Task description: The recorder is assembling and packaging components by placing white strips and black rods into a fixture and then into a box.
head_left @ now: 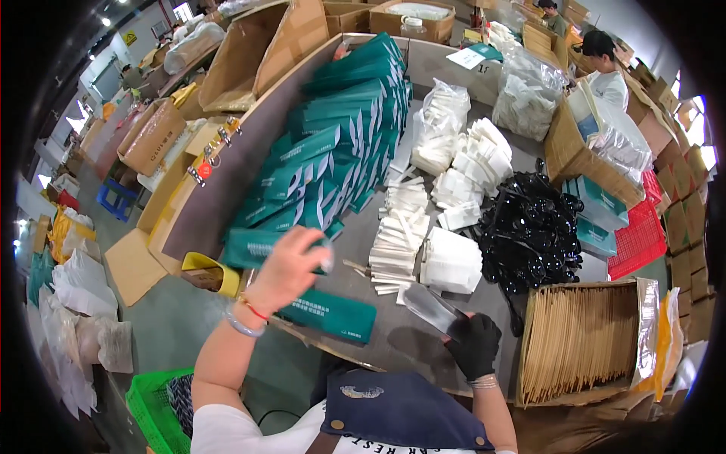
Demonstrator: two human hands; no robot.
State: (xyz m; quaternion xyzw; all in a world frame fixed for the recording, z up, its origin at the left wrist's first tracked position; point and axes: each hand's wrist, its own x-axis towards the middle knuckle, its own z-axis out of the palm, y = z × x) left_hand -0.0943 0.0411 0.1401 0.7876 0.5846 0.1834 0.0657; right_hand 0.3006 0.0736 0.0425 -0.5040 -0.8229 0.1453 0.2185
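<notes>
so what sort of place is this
Probably a packing workshop: teal packets lie heaped beside piled white packets on a walled workbench, and stacked cardboard boxes stand along the right.

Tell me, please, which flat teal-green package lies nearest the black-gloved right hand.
The flat teal-green package at the near edge of the grey table; the others lie farther from the right hand, mostly stacked.

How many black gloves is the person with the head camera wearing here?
1: a black glove, on the right hand, which holds a translucent grey piece. The left hand wears none; both hands are in view.
</notes>
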